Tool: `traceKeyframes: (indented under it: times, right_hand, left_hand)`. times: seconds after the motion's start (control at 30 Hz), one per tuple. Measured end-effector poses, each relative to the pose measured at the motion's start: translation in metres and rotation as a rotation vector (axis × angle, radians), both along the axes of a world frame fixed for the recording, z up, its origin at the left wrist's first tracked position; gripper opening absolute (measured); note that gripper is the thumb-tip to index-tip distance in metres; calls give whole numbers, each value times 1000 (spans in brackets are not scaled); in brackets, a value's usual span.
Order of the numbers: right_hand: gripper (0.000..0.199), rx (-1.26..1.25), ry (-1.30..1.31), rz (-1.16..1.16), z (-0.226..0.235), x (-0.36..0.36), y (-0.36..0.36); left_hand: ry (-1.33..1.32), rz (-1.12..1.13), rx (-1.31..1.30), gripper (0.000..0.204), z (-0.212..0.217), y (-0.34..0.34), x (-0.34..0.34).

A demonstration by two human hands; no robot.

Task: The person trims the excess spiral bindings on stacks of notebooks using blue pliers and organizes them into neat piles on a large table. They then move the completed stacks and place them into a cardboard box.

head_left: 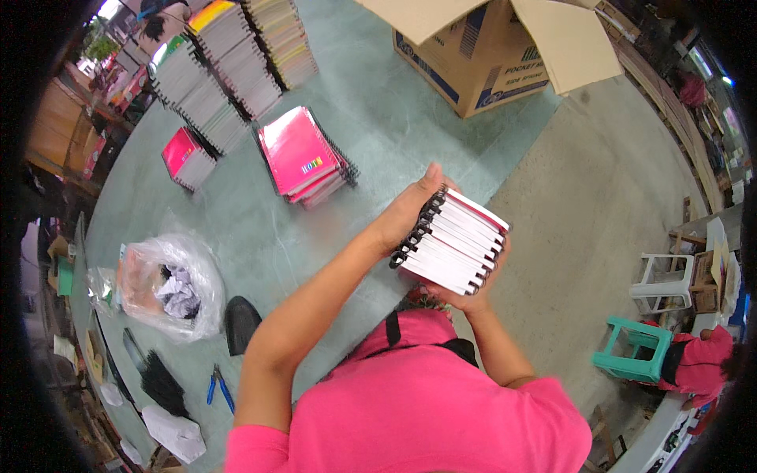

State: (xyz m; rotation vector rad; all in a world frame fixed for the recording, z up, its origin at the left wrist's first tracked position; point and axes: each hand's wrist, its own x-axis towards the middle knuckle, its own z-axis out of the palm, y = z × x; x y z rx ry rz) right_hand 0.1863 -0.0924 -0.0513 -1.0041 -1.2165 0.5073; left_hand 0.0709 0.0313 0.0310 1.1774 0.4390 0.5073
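A stack of notebooks [457, 248] is held above the edge of the table [260, 229] — squeezed between the left hand [406, 214], closed along one ringed side, and the right hand [479, 290], curled around the opposite side. Crumpled paper [180, 296] is contained in a clear bag [208, 272]; the flaps of the carton [453, 67] are spread, its inside hidden. Both forearms are angled inward.

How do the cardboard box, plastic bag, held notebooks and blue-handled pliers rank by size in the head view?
1. Cardboard box
2. Plastic bag and held notebooks: they look alike, and the notebooks seem nearer the camera, so unranked
3. Blue-handled pliers
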Motion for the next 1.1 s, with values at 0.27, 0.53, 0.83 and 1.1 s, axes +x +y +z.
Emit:
traceKeyframes:
  times: [0.27,0.53,0.83,1.1]
  right_hand:
    - [113,-194,-201,-66,-25,-15,-11]
    - [90,-366,-111,93,-37,-14,-7]
    - [104,-716,667,1107,38,-60,5]
    - [77,-1138,586,1557,46,-186,65]
  left_hand:
    - [58,3,-218,78,-27,-9,-10]
    - [48,67,-450,71,-49,-20,-26]
    - [648,331,321,66,53,-111,-184]
    - [1633,848,521,67,5,-286,-384]
